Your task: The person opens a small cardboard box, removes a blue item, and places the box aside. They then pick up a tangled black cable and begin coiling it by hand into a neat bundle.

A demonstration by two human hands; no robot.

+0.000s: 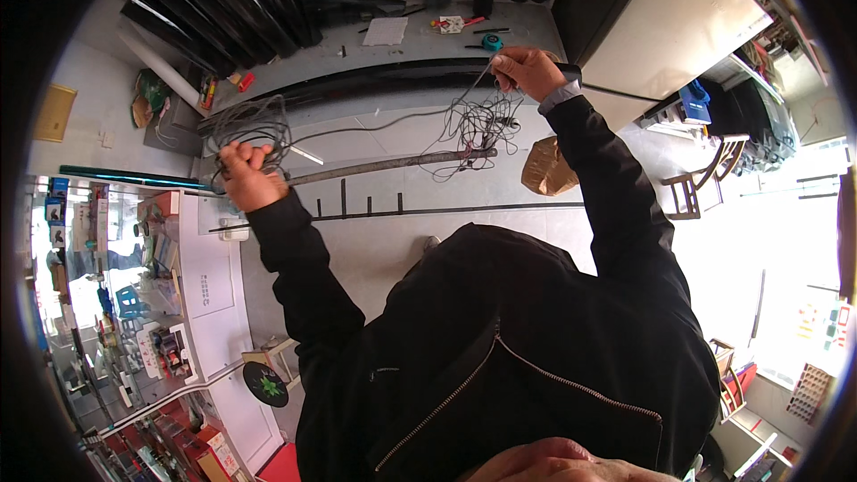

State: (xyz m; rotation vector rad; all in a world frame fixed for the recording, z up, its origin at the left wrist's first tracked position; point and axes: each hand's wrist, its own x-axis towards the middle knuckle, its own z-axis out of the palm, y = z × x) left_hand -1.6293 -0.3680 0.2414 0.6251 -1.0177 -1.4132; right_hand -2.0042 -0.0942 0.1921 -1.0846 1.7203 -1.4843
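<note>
My left hand (253,175) is closed around a loose coil of thin dark cable (268,122), whose loops stand up past the fingers. From it a single strand (375,128) runs across to the right. My right hand (529,72) pinches the cable between thumb and fingers, raised in front of a long black roll (375,86) at the worktable's edge. Below the right hand hangs a tangled bundle of the same cable (479,122). Some of its loops overlap a long narrow bar (402,162) in the picture; whether they touch it I cannot tell.
On the grey worktable (315,65) are a teal tape measure (492,42) and a white sheet (385,31). Black rolls (221,7) lean behind. A brown paper bag (546,167) is beside my right forearm. Cabinet shelves (157,268) stand left, a wooden chair (684,194) right.
</note>
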